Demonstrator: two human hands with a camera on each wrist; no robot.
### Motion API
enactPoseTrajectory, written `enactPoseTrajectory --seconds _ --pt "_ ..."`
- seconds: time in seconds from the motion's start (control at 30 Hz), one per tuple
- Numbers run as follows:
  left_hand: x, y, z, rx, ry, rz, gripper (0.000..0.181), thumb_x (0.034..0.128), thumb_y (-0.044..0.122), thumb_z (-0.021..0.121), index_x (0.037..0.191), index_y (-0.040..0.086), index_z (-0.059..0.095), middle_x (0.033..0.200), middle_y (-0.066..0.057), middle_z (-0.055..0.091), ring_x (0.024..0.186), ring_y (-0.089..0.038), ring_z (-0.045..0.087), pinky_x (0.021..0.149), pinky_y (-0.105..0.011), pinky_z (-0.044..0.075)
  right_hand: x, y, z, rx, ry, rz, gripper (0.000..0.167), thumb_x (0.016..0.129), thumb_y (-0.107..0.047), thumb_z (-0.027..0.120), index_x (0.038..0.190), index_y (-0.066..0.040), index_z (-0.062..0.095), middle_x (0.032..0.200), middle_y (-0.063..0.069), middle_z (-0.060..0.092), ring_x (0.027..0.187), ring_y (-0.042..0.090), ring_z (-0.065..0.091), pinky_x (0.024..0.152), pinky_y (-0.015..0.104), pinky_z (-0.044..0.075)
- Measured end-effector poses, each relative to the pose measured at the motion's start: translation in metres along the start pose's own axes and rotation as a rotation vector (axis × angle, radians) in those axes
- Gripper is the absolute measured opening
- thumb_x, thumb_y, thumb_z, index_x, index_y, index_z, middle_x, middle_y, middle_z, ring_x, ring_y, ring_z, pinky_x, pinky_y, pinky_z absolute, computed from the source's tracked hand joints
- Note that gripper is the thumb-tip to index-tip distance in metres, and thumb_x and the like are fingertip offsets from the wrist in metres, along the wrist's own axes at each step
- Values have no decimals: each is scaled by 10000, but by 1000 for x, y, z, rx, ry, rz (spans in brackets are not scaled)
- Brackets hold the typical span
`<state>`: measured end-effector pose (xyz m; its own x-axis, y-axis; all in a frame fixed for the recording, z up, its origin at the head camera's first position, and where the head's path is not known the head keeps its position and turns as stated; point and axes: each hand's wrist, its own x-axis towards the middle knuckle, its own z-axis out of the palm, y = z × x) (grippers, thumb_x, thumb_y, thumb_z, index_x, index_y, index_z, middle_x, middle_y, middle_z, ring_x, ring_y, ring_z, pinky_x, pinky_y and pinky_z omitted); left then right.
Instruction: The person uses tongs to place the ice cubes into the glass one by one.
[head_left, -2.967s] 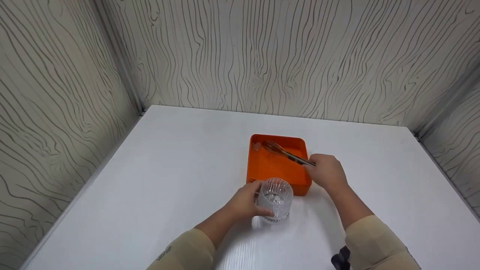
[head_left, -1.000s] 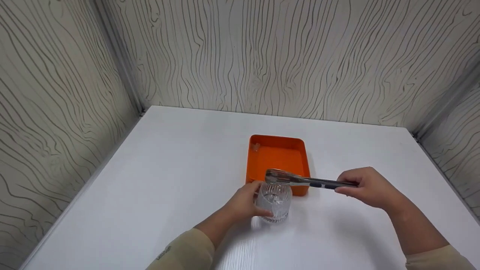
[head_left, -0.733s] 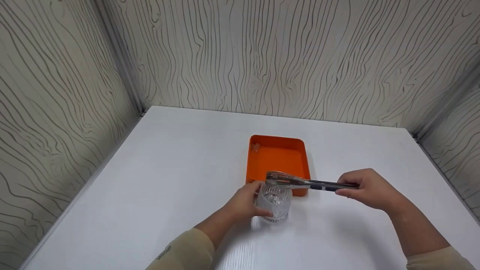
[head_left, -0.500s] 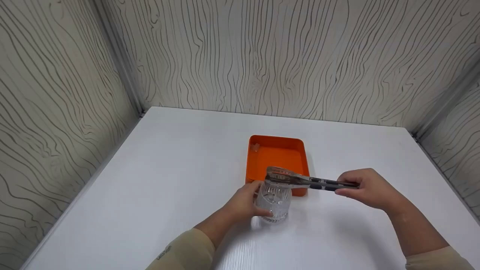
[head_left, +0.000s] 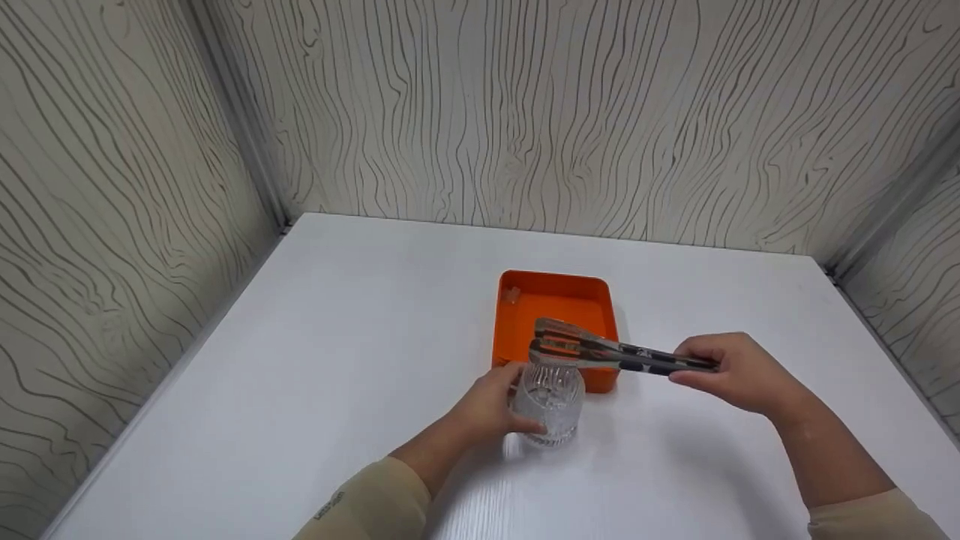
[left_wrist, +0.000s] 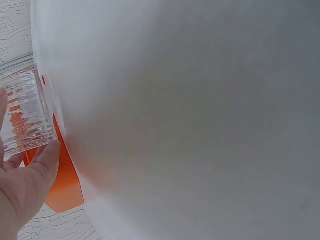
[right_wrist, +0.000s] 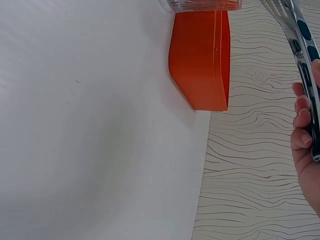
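Note:
My left hand (head_left: 491, 405) grips a ribbed clear glass (head_left: 553, 409) from its left side, thumb across the near face. The glass stands on the white table, close against the near side of an orange tray. Something clear lies inside the glass, too faint to tell fully. My right hand (head_left: 731, 371) holds metal tongs (head_left: 607, 356) with dark grip patches, over the glass rim. The tongs' two arms are spread apart, and nothing shows between their tips. In the right wrist view, fingers (right_wrist: 302, 120) curl round the tongs' handle.
The orange tray (head_left: 506, 322) sits beyond the glass, with a small clear piece (head_left: 513, 295) in its far left corner, perhaps an ice cube. The white table (head_left: 360, 322) is bounded by wood-patterned walls (head_left: 465, 112) at the back and sides.
The right hand has brought the tongs out of the tray to above the glass. Their tips, close together a second ago, have spread apart. The left hand and glass have stayed in place.

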<state>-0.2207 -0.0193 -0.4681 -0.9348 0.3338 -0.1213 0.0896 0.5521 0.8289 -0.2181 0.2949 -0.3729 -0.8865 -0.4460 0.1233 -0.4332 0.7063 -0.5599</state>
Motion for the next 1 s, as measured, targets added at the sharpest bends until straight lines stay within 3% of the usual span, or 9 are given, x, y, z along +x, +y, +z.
enactPoseTrajectory --seconds 0.2,0.5,1.0 --pt "-1 -1 -1 6 2 31 731 593 331 851 1220 278 480 1118 93 549 1029 -132 523 913 -350 462 7 0 -1 -5 18 45 113 792 -261 716 809 -177 641 657 -50 535 597 83 456 497 230 387" --pt "-1 0 0 1 7 -13 748 586 344 850 1229 317 470 1126 114 540 1059 -135 515 917 -367 462 21 0 3 -39 37 180 197 798 -364 693 820 -173 649 674 -11 521 645 163 453 525 267 367" --pt "0 0 2 7 14 -9 729 599 339 845 1224 309 471 1134 113 535 1069 -146 511 911 -378 465 53 3 24 -126 81 316 243 835 -376 647 853 -134 638 685 14 530 666 201 463 547 281 397"
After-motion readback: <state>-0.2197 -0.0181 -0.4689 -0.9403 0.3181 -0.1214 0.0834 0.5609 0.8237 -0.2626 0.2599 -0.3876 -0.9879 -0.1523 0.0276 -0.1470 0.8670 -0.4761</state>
